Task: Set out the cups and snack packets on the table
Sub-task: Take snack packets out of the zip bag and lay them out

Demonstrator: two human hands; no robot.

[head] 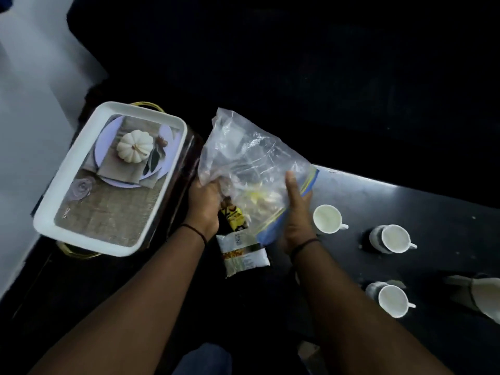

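A clear zip-top plastic bag (243, 155) is held upside down over the dark table (446, 207), its blue-edged mouth pointing down. My left hand (204, 204) grips its left side and my right hand (296, 215) grips the edge by the mouth. A yellow-and-black snack packet (234, 219) hangs out of the opening, and pale packets still show inside. A white snack packet (242, 253) lies on the table just below. Three white cups stand to the right: one (326, 219) near my right hand, another (393, 238) farther right, the third (392, 300) closer to me.
A white tray (67, 169) with a printed pumpkin picture stands to the left of the bag on a dark stand with gold handles. A pale object (481, 296) lies at the table's right edge. The room beyond the table is very dark.
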